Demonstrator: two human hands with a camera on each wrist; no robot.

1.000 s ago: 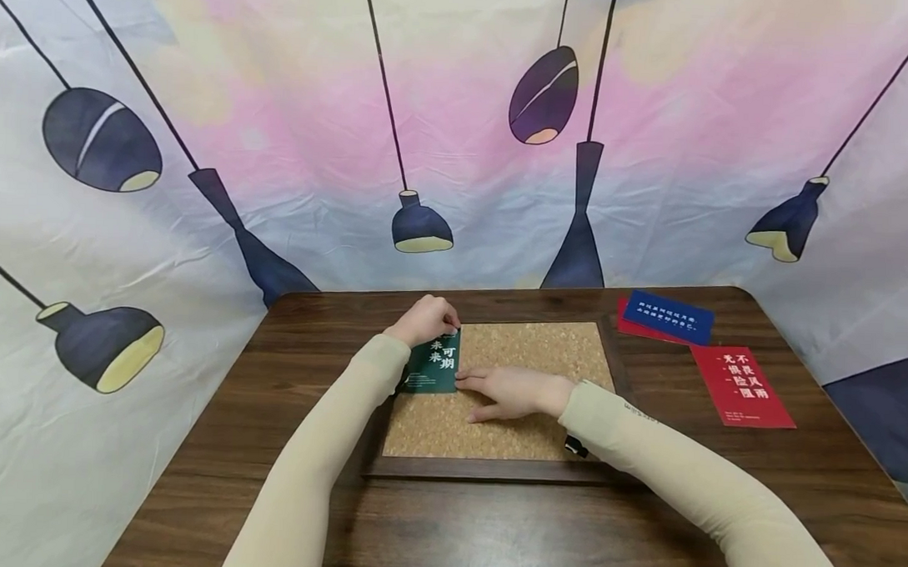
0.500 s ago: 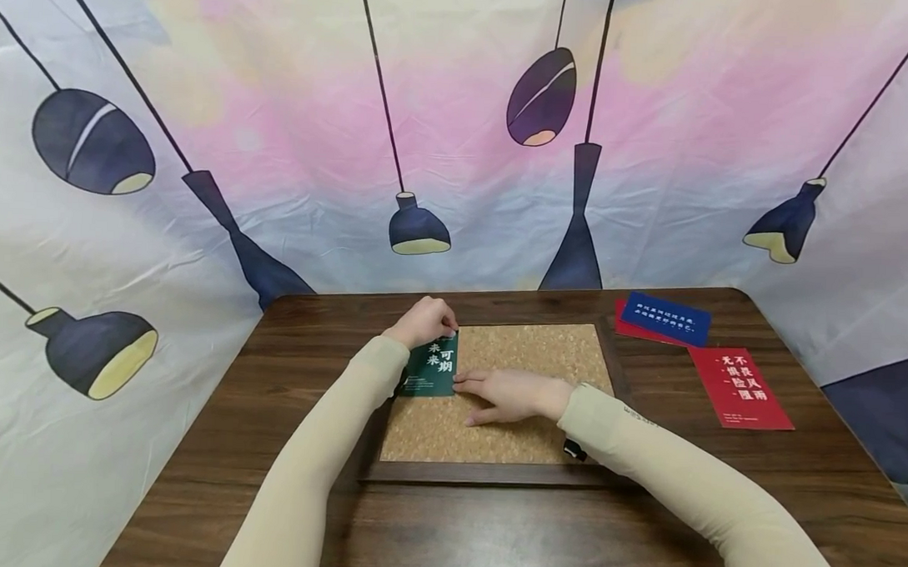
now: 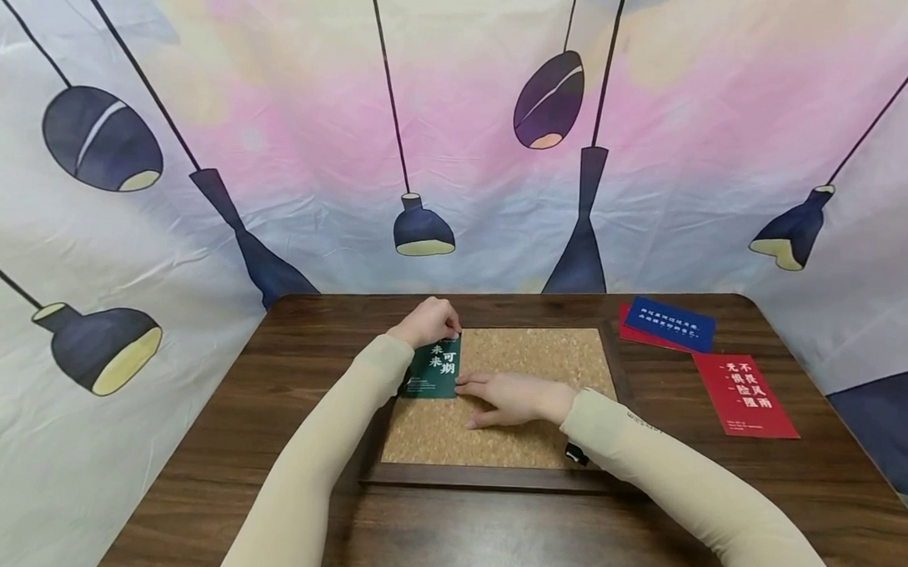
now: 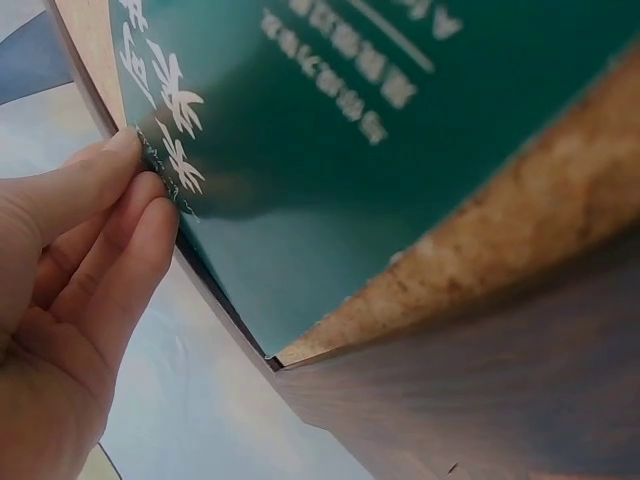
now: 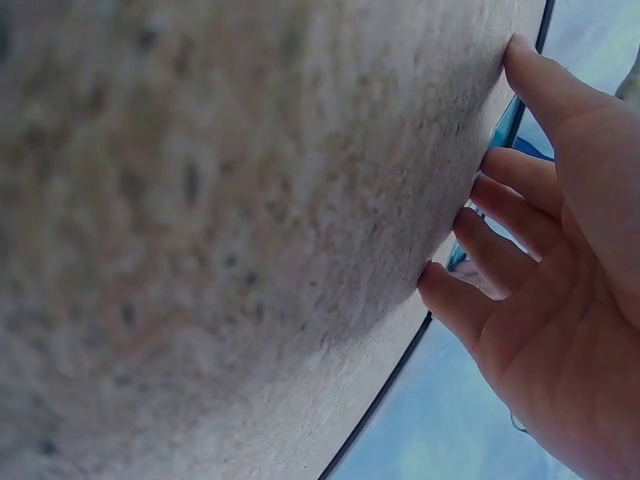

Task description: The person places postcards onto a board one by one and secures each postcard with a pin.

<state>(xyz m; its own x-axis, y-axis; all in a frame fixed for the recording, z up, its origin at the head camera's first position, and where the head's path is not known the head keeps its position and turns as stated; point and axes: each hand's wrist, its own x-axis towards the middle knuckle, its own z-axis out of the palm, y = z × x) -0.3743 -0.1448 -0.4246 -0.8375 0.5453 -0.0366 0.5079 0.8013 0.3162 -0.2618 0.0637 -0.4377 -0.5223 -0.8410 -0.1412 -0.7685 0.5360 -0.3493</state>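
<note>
A green card (image 3: 437, 379) with white characters lies on the left part of a framed corkboard (image 3: 523, 443). My left hand (image 3: 428, 321) is at the card's far edge, covering its upper left part in the head view. Up close in the left wrist view, thumb and fingertips of the left hand (image 4: 95, 235) pinch the edge of the green card (image 4: 330, 200). My right hand (image 3: 513, 396) lies across the cork with fingers extended, their tips at the card's right edge. The right wrist view has the right hand (image 5: 545, 220) with fingertips resting on the cork surface (image 5: 200, 240).
To the right on the brown wooden table (image 3: 460, 526) lie a red card (image 3: 746, 395) and a blue card (image 3: 672, 323). Another red card (image 3: 636, 334) sticks out under the blue one. A cloth backdrop (image 3: 476, 92) printed with lamps hangs behind.
The head camera has shifted slightly. Both hands and the green card keep their places on the corkboard.
</note>
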